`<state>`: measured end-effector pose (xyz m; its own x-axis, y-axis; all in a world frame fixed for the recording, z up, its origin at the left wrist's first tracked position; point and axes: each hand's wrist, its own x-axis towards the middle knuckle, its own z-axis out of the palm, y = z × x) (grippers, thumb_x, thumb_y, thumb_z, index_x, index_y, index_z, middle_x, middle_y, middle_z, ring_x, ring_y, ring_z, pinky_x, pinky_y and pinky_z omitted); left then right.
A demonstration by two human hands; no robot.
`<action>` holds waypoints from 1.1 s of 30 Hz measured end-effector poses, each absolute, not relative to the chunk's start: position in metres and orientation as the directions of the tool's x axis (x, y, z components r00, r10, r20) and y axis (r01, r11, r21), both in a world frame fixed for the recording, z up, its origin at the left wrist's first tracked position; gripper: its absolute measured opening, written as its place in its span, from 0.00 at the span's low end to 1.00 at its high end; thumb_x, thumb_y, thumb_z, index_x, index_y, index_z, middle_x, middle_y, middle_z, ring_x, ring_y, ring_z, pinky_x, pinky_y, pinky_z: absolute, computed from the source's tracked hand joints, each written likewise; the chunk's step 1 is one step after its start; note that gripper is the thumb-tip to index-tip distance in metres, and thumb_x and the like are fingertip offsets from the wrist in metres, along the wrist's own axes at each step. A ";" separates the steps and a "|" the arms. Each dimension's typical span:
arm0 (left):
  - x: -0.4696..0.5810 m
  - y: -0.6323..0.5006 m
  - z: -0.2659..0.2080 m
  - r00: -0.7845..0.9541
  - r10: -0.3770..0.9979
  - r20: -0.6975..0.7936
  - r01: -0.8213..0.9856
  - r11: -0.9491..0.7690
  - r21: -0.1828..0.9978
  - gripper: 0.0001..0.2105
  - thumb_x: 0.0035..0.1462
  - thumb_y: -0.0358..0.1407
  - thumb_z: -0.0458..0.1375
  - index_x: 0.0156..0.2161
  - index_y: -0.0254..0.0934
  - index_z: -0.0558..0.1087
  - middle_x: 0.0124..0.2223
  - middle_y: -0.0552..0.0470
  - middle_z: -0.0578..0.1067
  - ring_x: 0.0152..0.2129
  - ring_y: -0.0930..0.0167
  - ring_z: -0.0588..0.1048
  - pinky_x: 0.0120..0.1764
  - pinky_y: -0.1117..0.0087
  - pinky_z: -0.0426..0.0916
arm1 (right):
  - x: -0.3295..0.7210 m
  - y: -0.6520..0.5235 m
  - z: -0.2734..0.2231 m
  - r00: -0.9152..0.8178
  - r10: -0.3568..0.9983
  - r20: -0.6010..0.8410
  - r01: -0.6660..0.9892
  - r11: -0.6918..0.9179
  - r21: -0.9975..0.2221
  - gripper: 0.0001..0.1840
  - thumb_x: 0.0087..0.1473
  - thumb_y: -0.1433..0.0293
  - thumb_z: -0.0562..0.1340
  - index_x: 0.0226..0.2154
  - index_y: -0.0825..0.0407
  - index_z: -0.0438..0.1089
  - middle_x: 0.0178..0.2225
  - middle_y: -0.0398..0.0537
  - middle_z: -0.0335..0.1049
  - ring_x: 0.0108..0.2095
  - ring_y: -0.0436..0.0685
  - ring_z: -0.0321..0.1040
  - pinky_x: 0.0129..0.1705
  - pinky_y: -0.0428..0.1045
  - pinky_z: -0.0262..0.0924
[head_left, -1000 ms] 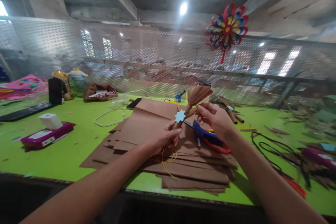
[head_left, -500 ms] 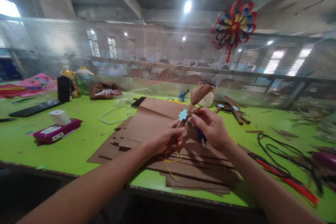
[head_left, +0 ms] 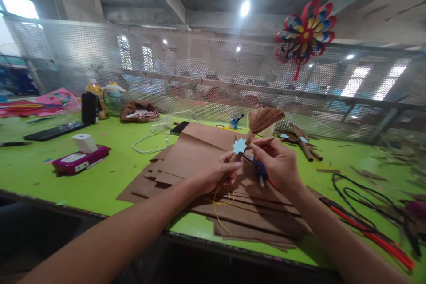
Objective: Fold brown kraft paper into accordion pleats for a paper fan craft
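My left hand (head_left: 224,171) is closed around the lower stem of a brown paper figure (head_left: 265,120), rolled at the stem and fanned out in pleats like a small broom. On its front sits a pale blue paper star (head_left: 239,146). Close beside the star, my right hand (head_left: 279,162) pinches a small brown paper piece (head_left: 264,140) against the figure's side; its fingertips are partly hidden. Yellow string (head_left: 224,197) hangs under my left hand. Below both hands lies a stack of brown paper sheets (head_left: 196,146). A blue tool (head_left: 259,167) with a pale tip shows behind my right fingers.
Other brown paper figures (head_left: 301,142) with blue stars lie at the right rear. Red-handled pliers-like tool (head_left: 376,235) and black cable (head_left: 353,195) lie right. A purple power strip (head_left: 81,159) with a white charger (head_left: 84,143) stands left. A perforated screen (head_left: 199,80) closes the back.
The view has shifted slightly, so things appear further right. The figure's pleated top has turned and shows wider. More of the blue tool shows beside my right hand; both hands keep their grip.
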<state>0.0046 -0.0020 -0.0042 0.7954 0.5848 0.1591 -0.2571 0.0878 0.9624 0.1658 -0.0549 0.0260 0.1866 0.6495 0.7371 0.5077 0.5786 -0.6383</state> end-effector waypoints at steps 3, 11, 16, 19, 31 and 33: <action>0.005 -0.001 -0.005 0.809 0.572 0.137 -0.257 0.135 0.957 0.09 0.52 0.38 0.56 0.34 0.36 0.61 0.20 0.60 0.59 0.14 0.81 0.60 0.15 0.79 0.46 | 0.166 -0.055 0.024 0.154 0.624 0.766 0.548 0.591 -0.591 0.07 0.49 0.66 0.62 0.31 0.52 0.70 0.32 0.49 0.70 0.34 0.54 0.67 0.37 0.51 0.64; 0.004 -0.001 -0.006 0.791 0.591 0.156 -0.298 0.150 0.943 0.10 0.52 0.37 0.57 0.36 0.35 0.62 0.21 0.60 0.59 0.13 0.82 0.60 0.15 0.80 0.47 | 0.155 -0.056 0.014 -0.092 0.460 0.883 0.660 0.693 -0.292 0.07 0.51 0.74 0.58 0.33 0.50 0.70 0.32 0.48 0.69 0.33 0.53 0.67 0.36 0.50 0.64; 0.005 0.000 -0.008 0.772 0.611 0.175 -0.333 0.154 0.930 0.09 0.51 0.36 0.57 0.35 0.35 0.61 0.21 0.60 0.61 0.14 0.80 0.62 0.14 0.80 0.48 | 0.151 -0.057 0.010 -0.221 0.395 0.892 0.699 0.702 -0.138 0.11 0.51 0.78 0.56 0.36 0.52 0.70 0.34 0.50 0.69 0.36 0.53 0.66 0.37 0.50 0.64; 0.005 0.000 -0.008 0.771 0.609 0.185 -0.339 0.146 0.929 0.09 0.51 0.36 0.56 0.35 0.35 0.61 0.20 0.60 0.61 0.14 0.80 0.63 0.14 0.81 0.50 | 0.150 -0.056 0.009 -0.262 0.378 0.888 0.728 0.682 -0.075 0.11 0.51 0.78 0.56 0.36 0.52 0.69 0.34 0.51 0.69 0.37 0.55 0.65 0.38 0.51 0.63; 0.005 -0.004 -0.007 0.783 0.595 0.182 -0.340 0.164 0.926 0.10 0.51 0.38 0.57 0.34 0.35 0.62 0.21 0.60 0.61 0.15 0.81 0.62 0.15 0.82 0.50 | 0.145 -0.057 0.007 -0.252 0.309 0.917 0.749 0.663 -0.018 0.13 0.52 0.78 0.55 0.39 0.51 0.69 0.36 0.53 0.71 0.38 0.57 0.66 0.39 0.55 0.65; 0.006 -0.004 -0.009 0.782 0.595 0.188 -0.345 0.162 0.924 0.11 0.51 0.38 0.57 0.36 0.36 0.62 0.21 0.60 0.60 0.15 0.81 0.61 0.15 0.82 0.51 | 0.145 -0.055 0.006 -0.249 0.310 0.918 0.742 0.670 -0.025 0.13 0.52 0.77 0.55 0.39 0.51 0.69 0.35 0.52 0.71 0.38 0.56 0.66 0.39 0.55 0.65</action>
